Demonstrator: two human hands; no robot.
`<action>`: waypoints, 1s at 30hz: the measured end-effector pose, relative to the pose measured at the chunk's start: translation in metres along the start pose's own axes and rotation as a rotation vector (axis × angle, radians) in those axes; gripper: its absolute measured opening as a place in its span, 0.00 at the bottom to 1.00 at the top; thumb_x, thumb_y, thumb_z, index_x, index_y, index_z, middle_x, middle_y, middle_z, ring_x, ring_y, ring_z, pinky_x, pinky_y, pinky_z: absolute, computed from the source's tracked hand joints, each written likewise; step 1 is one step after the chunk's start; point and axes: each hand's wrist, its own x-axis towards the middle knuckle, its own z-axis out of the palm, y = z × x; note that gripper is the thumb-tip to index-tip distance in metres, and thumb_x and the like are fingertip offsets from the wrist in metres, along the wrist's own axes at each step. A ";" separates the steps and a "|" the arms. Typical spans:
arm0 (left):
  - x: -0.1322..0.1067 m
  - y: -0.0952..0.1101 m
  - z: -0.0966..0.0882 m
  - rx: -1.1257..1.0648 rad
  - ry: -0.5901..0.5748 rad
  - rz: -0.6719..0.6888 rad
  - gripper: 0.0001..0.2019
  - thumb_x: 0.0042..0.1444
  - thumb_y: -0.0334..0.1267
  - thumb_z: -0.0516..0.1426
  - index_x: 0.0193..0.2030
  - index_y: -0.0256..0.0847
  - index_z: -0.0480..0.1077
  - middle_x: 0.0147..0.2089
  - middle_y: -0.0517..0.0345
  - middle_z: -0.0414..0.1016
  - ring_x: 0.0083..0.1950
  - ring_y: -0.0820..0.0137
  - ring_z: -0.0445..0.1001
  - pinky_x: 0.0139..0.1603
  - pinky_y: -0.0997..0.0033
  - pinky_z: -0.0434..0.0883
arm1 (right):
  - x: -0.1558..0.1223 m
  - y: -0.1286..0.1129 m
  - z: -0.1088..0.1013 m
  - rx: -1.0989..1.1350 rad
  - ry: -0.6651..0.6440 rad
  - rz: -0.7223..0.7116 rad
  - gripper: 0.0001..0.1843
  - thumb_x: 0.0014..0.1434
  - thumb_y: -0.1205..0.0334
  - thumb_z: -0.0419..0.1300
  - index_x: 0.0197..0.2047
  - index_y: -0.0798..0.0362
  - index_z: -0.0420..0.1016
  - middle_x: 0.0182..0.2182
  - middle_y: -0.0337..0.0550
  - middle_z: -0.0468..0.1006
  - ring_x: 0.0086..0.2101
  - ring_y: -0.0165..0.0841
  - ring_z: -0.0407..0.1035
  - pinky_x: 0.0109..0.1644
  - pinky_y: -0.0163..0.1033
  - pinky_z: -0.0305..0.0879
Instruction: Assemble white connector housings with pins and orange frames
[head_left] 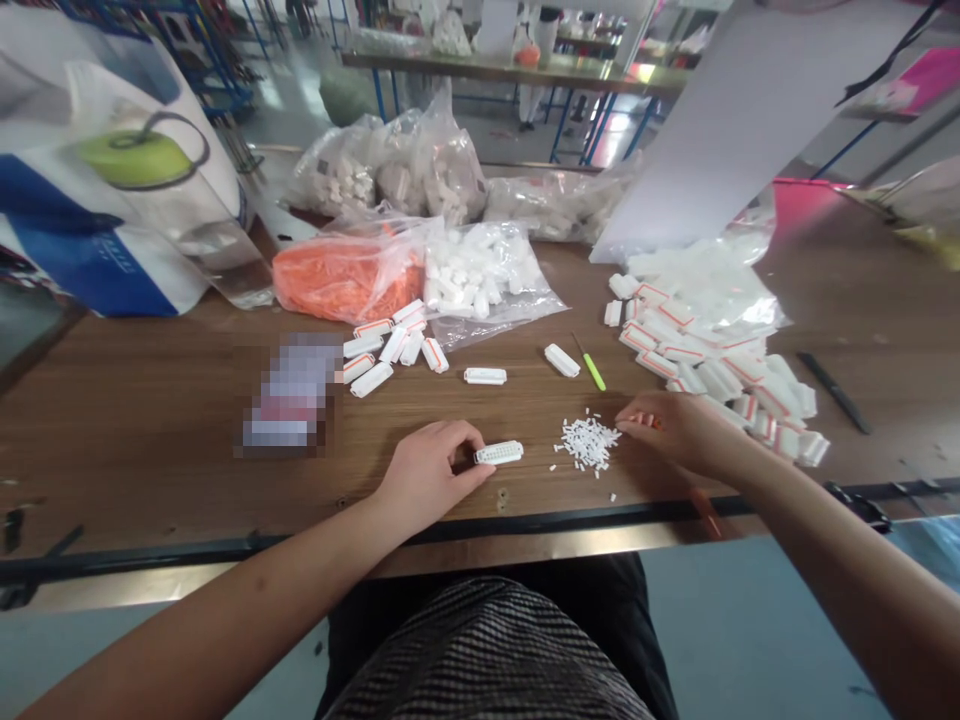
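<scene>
My left hand (435, 467) grips one end of a white plastic connector housing (499, 453) between thumb and fingers. Rows of small holes on the housing face up. My right hand (679, 430) is at the right edge of a loose pile of tiny white plugs (589, 443), its fingertips pinched together. Whatever lies between those fingertips is too small to tell; a bit of orange shows under the curled fingers. Beyond the hands lie two single white housings, one level (485, 376) and one slanted (562, 360), and a screwdriver with a lime-green handle (594, 372).
Housings with orange strips form a left group (391, 345) and a larger right heap (720, 375). Behind are a bag of orange parts (349, 280) and a bag of white parts (480, 270). A black tool (834, 392) lies far right; a bottle (225, 260) stands left.
</scene>
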 end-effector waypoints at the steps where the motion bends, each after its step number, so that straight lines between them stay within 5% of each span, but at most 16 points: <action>1: 0.000 0.000 0.000 -0.001 0.000 0.002 0.05 0.53 0.38 0.63 0.34 0.43 0.72 0.25 0.67 0.64 0.28 0.72 0.64 0.32 0.73 0.61 | -0.001 0.000 0.001 -0.002 0.016 -0.010 0.12 0.58 0.55 0.56 0.34 0.48 0.80 0.32 0.41 0.82 0.32 0.35 0.76 0.34 0.38 0.65; 5: 0.000 0.002 -0.002 0.000 -0.004 -0.002 0.05 0.52 0.36 0.64 0.33 0.43 0.71 0.25 0.67 0.65 0.28 0.72 0.65 0.34 0.73 0.62 | -0.004 -0.002 0.004 -0.038 0.056 -0.057 0.14 0.59 0.54 0.54 0.32 0.48 0.80 0.34 0.41 0.82 0.32 0.35 0.76 0.34 0.38 0.63; 14: 0.000 -0.001 0.001 -0.006 0.013 0.015 0.05 0.52 0.36 0.65 0.35 0.43 0.72 0.26 0.67 0.67 0.29 0.72 0.66 0.34 0.72 0.64 | -0.003 -0.009 -0.003 0.109 0.058 0.047 0.10 0.53 0.56 0.57 0.26 0.50 0.77 0.24 0.40 0.80 0.25 0.34 0.72 0.30 0.37 0.65; 18: -0.001 0.001 0.002 -0.036 0.009 0.021 0.05 0.52 0.36 0.65 0.35 0.44 0.74 0.28 0.66 0.70 0.29 0.73 0.67 0.36 0.72 0.66 | -0.008 -0.044 -0.002 0.307 0.184 -0.063 0.11 0.56 0.55 0.58 0.28 0.50 0.77 0.25 0.40 0.80 0.26 0.32 0.72 0.30 0.36 0.65; 24: -0.002 -0.001 0.003 -0.052 0.032 0.069 0.05 0.52 0.35 0.64 0.36 0.43 0.74 0.29 0.65 0.71 0.29 0.73 0.67 0.37 0.72 0.67 | -0.006 -0.118 0.026 0.507 0.151 -0.373 0.09 0.61 0.63 0.58 0.29 0.51 0.74 0.26 0.37 0.76 0.28 0.29 0.69 0.36 0.37 0.63; 30: -0.003 -0.006 0.006 -0.043 0.053 0.097 0.06 0.53 0.38 0.65 0.36 0.42 0.74 0.29 0.64 0.72 0.31 0.72 0.69 0.39 0.71 0.67 | 0.006 -0.134 0.048 0.387 0.191 -0.478 0.09 0.62 0.64 0.59 0.30 0.51 0.74 0.26 0.36 0.75 0.28 0.29 0.68 0.41 0.41 0.58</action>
